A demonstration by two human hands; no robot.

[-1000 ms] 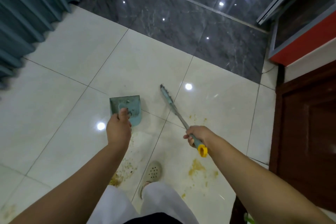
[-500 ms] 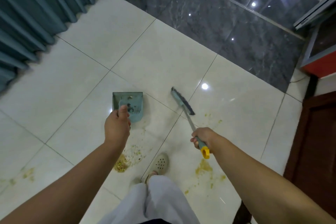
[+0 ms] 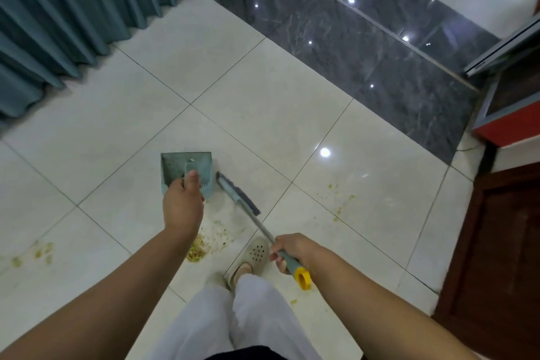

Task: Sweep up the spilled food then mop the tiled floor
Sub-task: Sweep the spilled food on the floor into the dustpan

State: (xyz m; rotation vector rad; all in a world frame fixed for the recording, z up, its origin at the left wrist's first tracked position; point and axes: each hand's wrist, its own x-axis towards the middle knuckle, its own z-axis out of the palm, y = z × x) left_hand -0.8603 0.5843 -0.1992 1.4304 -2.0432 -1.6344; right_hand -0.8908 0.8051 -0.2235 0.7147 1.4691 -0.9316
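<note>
head view: spilled food (image 3: 209, 242) lies just below left hand (image 3: 182, 207).

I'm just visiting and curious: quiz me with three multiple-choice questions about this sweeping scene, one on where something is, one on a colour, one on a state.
1. Where is the biggest heap of spilled food?
A. inside the dustpan
B. on the pale tile beside the left forearm
C. on the dark tile strip

2. What colour is the end cap of the brush handle?
A. yellow
B. red
C. white

3. What is the left hand doing?
A. hanging idle
B. pressing flat on the floor
C. gripping the dustpan handle

Answers: 1 B, the heap lies on the pale tile near the shoe; 2 A, the cap past the right hand is yellow; 3 C, its fingers curl round the handle.
</note>
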